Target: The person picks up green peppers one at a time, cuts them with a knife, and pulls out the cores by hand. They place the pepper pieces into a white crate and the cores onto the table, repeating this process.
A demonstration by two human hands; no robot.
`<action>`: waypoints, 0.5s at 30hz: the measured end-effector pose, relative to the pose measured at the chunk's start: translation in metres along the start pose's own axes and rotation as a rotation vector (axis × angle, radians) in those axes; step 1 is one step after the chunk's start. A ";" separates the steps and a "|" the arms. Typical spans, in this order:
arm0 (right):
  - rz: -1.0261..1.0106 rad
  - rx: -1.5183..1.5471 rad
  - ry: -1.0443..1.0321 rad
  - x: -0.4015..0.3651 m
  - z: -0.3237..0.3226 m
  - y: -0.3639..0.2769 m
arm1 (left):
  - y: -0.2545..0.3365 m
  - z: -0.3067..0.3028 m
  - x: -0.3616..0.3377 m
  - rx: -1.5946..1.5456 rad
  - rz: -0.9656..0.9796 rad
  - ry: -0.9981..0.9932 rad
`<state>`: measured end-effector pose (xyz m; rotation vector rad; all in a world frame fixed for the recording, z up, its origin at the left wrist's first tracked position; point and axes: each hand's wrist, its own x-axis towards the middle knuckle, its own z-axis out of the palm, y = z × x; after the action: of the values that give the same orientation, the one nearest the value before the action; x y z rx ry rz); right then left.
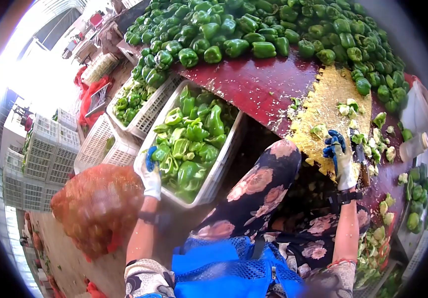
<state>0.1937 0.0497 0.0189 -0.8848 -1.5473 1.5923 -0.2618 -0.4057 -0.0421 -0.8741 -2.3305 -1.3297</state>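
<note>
My left hand [148, 174], in a white glove with blue fingertips, is at the left rim of a white plastic crate [205, 194]. Its fingers are stretched towards the cut green bell peppers [190, 174] that fill the crate, and the nearest pepper is at its fingertips. On the right, my gloved right hand [342, 159] is over a yellow mat [318, 116], its fingers curled; what they hold, if anything, is hidden. Close beside it is a knife [360, 154] with a dark blade. Pale pepper cores [349, 108] and trimmings are scattered around this hand.
Whole green peppers [254, 37] are heaped along the far side of the red tabletop [254, 84]. A net sack [99, 208] stands left of the crate. More crates [40, 154] are stacked behind. A clear jar [414, 147] lies at the right, above trimmings [373, 251].
</note>
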 end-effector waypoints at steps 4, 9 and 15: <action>-0.011 -0.001 0.005 -0.003 0.001 0.001 | 0.064 -0.026 -0.047 0.346 0.170 -0.345; 0.018 -0.028 0.010 -0.005 0.002 0.000 | 0.065 -0.055 -0.091 0.171 -0.087 -0.533; 0.035 -0.032 0.012 -0.005 0.007 -0.006 | 0.082 -0.040 -0.043 0.356 0.013 -0.352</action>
<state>0.1902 0.0419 0.0251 -0.9417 -1.5600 1.5878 -0.1774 -0.4240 0.0091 -1.0666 -2.7023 -0.7618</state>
